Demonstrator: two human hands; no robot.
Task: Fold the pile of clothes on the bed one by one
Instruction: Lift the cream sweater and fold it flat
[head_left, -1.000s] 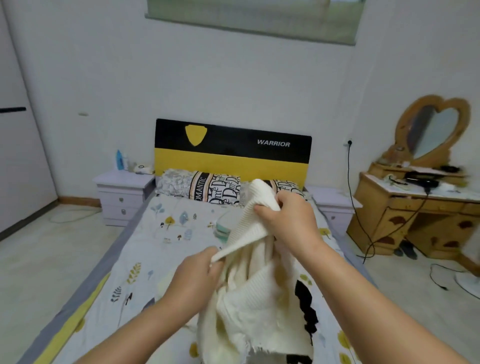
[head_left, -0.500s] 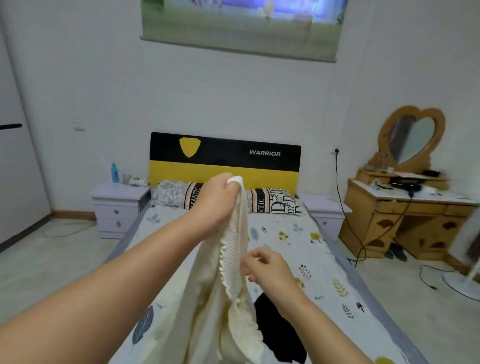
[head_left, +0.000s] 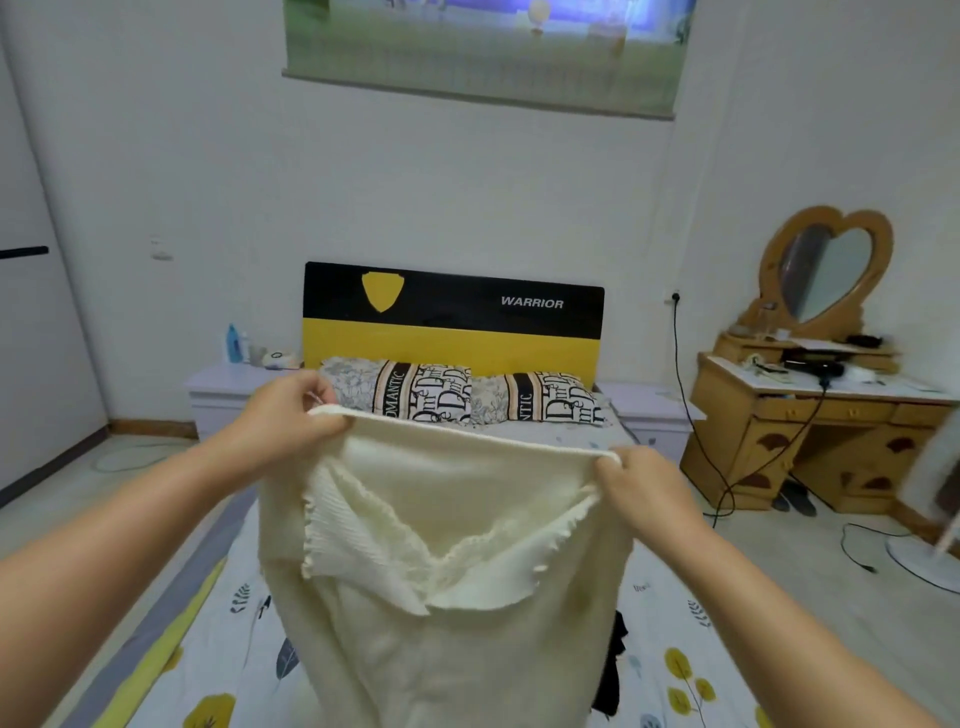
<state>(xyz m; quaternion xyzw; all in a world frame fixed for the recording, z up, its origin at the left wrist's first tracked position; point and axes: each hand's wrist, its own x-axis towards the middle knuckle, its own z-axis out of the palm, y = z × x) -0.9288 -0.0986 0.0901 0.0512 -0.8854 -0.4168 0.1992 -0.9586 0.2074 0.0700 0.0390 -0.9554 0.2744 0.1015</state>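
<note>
Black garment (head_left: 615, 670) is mostly hidden behind the cream top (head_left: 447, 623), whose hem is cut off below

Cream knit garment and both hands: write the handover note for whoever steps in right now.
Left hand: pinches the top edge of the cream knit garment at its left corner.
Right hand: pinches the same edge at the right corner.
The garment hangs spread open between the hands above the bed, its frilled inner edges showing in a V.
A black garment lies on the sheet, mostly hidden behind the cream one.
Done: cream garment picked up and opened out. No folded clothes are in view.
Left: lay it flat, fold it, then probably take the black one.
</note>
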